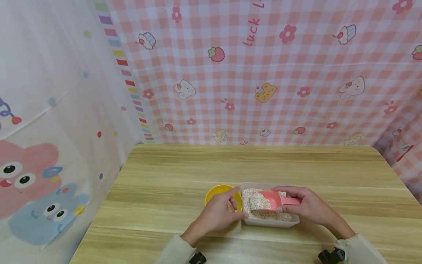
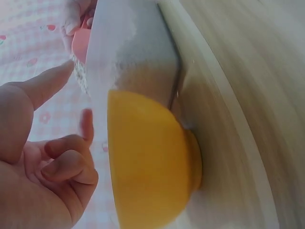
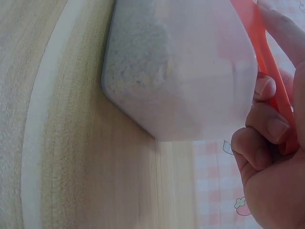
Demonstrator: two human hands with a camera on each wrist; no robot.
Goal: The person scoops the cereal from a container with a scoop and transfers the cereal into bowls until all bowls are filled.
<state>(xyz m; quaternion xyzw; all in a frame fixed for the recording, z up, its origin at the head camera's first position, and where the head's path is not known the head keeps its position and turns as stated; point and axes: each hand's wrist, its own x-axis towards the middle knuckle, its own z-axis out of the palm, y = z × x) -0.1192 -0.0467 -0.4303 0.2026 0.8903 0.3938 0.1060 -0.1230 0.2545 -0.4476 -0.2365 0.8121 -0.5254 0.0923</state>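
My right hand [image 1: 310, 205] grips the handle of a pink scoop [image 1: 274, 199] heaped with pale oat flakes [image 1: 259, 201]. It is held over an open, translucent plastic box [image 1: 271, 222] that contains more flakes. Left of the box stands a yellow bowl [image 1: 212, 191], with some brownish flakes visible inside. My left hand [image 1: 217, 212] hovers over the bowl's near side, thumb and forefinger spread toward the box's left end. In the left wrist view, the other fingers [image 2: 71, 167] are loosely bent beside the bowl's rim and hold nothing. Whether the thumb touches the box cannot be told.
Bowl and box stand side by side on a wood-grain table [image 1: 165, 172]. A pink checked cloth [image 1: 230, 80] hangs behind the table, and a white patterned cloth [image 1: 76, 121] hangs at the left. Dark straps [image 1: 331, 255] circle both wrists.
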